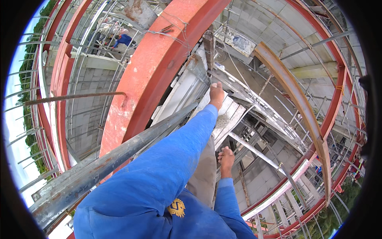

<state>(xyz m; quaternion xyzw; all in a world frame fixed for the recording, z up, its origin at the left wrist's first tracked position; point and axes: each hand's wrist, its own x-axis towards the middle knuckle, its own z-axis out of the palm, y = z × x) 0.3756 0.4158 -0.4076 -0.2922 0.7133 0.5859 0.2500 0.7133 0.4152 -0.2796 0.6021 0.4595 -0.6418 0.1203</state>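
My left hand (216,95) reaches forward at the end of a blue sleeve. Its fingers are curled closed beside the foot of a rusty upright post (208,49), and whatever they grip is hidden. My right hand (226,158) is lower and to the right, above an opening in the framework. Its fingers are bent in toward the palm, with nothing visible in them. Between the hands, a grey perforated shoe (222,122) of mine rests on pale planks (232,110). Left of my left forearm, a grey metal pipe (115,157) runs diagonally.
A wide red steel beam (145,75) curves past on the left, with loose wire (175,34) and a rusty rod (75,98) on it. A brown steel beam (296,91) arcs at right. Scaffold tubes and block walls (270,26) surround a deep drop.
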